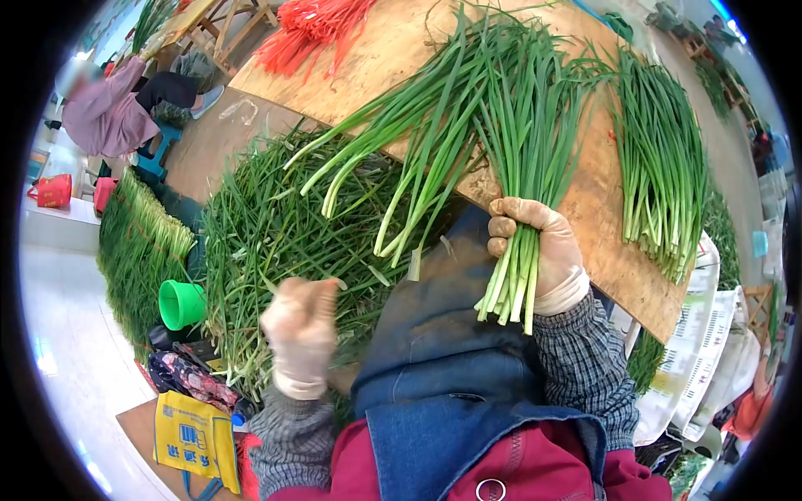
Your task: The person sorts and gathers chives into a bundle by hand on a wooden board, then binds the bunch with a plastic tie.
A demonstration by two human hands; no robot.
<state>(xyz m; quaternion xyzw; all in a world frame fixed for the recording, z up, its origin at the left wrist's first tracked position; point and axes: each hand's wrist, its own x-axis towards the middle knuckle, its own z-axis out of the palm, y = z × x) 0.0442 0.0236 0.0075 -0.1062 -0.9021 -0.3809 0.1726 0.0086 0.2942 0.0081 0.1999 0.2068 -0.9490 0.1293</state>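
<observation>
My right hand (539, 250), in a pale glove, is wrapped round the lower stems of a bunch of garlic chives (530, 142). The cut white-green ends stick out below the fist, and the leaves lie over the board's edge. My left hand (302, 330), gloved too and slightly blurred, is closed above a big heap of loose chives (276, 225); whatever its fingers may hold is hidden. Several loose chive stalks (409, 167) hang off the board between my hands. A neat bundle of chives (660, 159) lies on the board to the right.
The wooden board (618, 225) spans the front, with red ties (313, 29) at its far left. A green cup (181, 304), stacked chives (142, 250) and a yellow bag (195, 438) are on the left. Another person (113, 108) sits at the upper left. White sacks (693, 351) stand at the right.
</observation>
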